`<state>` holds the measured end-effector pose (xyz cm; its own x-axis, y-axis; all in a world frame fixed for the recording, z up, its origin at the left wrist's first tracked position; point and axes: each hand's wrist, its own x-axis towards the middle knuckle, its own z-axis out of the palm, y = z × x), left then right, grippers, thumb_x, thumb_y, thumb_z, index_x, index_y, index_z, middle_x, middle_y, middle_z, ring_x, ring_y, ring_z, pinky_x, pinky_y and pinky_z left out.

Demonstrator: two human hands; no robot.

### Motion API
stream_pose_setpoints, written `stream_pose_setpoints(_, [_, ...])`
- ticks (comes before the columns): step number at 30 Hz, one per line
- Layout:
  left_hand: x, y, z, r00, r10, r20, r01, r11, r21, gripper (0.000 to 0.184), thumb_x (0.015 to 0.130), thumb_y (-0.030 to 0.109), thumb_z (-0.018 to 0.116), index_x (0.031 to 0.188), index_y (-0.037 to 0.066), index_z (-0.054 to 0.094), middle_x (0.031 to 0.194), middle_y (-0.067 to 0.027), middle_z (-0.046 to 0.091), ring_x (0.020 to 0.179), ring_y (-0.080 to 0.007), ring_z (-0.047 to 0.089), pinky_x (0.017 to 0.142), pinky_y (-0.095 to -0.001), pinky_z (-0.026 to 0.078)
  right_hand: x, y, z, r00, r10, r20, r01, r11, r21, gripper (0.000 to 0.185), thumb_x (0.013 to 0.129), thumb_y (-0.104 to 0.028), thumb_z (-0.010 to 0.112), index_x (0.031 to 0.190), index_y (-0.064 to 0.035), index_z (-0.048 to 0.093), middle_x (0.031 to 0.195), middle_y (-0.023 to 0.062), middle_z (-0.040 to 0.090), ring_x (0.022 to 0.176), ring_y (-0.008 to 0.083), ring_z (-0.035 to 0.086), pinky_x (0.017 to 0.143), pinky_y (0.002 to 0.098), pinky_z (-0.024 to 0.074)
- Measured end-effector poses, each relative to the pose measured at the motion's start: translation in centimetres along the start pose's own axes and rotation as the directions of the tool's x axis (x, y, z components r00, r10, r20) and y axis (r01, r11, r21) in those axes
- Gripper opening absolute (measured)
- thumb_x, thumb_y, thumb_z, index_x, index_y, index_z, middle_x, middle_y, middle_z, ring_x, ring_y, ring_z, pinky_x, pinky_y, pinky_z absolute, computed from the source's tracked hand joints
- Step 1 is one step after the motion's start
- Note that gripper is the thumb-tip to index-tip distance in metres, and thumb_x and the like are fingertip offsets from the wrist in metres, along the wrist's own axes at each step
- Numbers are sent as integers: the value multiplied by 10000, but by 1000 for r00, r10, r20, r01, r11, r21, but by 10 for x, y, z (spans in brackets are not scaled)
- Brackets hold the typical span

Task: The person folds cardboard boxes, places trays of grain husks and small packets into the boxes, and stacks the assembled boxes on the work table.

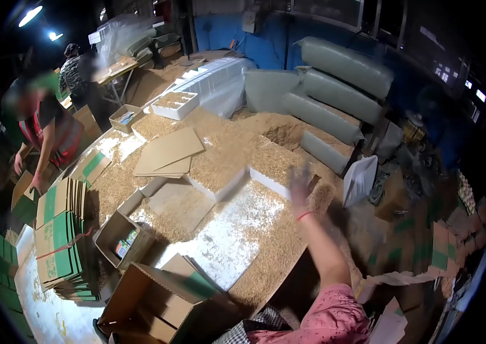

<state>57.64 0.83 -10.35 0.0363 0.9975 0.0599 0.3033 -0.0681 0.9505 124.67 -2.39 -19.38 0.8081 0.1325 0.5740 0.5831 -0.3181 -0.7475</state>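
Note:
My right hand (300, 182), with a red band at the wrist, reaches over the far right of the table. It is smeared by motion, so its fingers and anything in them cannot be made out. Beside it are the end of a low white divider (270, 183) and loose tan grain-like material (277, 252). Close to my body, an open cardboard box (145, 304) stands tilted, its inside facing up. A dark shape (102, 332) at its lower left edge may be part of my left hand, perhaps gloved; its fingers are not clear.
Flattened green-and-brown cartons (59, 235) stand bundled at left. A small box (121, 238) holds colourful packets. Cardboard sheets (168, 152) lie on the grain. Grey-green sacks (340, 86) are stacked behind. A co-worker in a red vest (62, 137) handles a carton; another person (74, 71) stands farther back.

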Motion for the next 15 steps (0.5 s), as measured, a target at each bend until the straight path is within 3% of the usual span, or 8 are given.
stream_pose_setpoints(2, [6,11,14,1000,-23,-15,23,999,27,557,908,273,483,1380,24,323,1361,-109,405,1237,-235,379,1027,-345,312,46,84,-17,925,378,-25,-379,925,-17,685,936,-280,548,1415,89,226,1435,278,328,1339,344,335,1112,417,253])
stream_pose_setpoints(3, [8,16,20,999,-32,-23,33,999,39,555,904,272,487,1375,24,330,1352,-108,412,1229,-233,386,1021,-342,317,57,138,-14,829,507,237,-341,793,-504,708,933,-319,549,1429,68,224,1442,272,322,1354,338,314,1120,404,234])
stream_pose_setpoints(5, [9,24,27,998,-56,-29,58,997,60,551,895,271,497,1363,24,343,1334,-104,427,1212,-229,399,1008,-337,328,51,174,2,616,688,383,-60,526,-848,731,929,-357,550,1442,47,221,1450,267,316,1369,332,294,1127,391,216])
stream_pose_setpoints(7, [11,29,35,997,-68,-35,71,995,68,548,886,270,507,1352,25,355,1316,-101,441,1195,-226,412,995,-332,339,37,131,8,682,697,221,-552,689,-469,760,920,-364,563,1479,-16,185,1452,233,326,1333,307,348,1096,363,269])
stream_pose_setpoints(8, [10,32,36,997,-75,-37,77,994,71,546,882,270,511,1346,25,362,1307,-99,449,1186,-224,419,988,-329,345,29,133,8,682,692,237,-543,696,-470,760,920,-364,563,1479,-16,185,1452,233,326,1333,307,348,1096,363,269])
stream_pose_setpoints(10, [10,34,40,996,-74,-45,77,995,63,542,873,269,521,1335,25,375,1289,-95,463,1169,-220,433,975,-324,356,17,126,14,910,381,165,-403,905,134,794,870,-211,650,1493,-79,176,1454,138,354,1318,255,367,1057,346,317])
stream_pose_setpoints(11, [8,34,41,996,-74,-45,77,995,58,540,869,268,526,1329,25,381,1280,-94,471,1161,-218,439,969,-321,361,18,118,14,908,378,181,-404,905,136,794,870,-211,650,1493,-79,176,1454,138,354,1318,255,367,1057,346,317])
stream_pose_setpoints(15, [2,28,36,999,-45,-31,45,999,8,533,851,266,545,1306,26,407,1243,-87,500,1127,-210,466,943,-311,383,25,85,-7,744,546,384,-654,482,583,775,813,-74,674,1464,-126,256,1372,93,442,1245,240,443,1005,353,402])
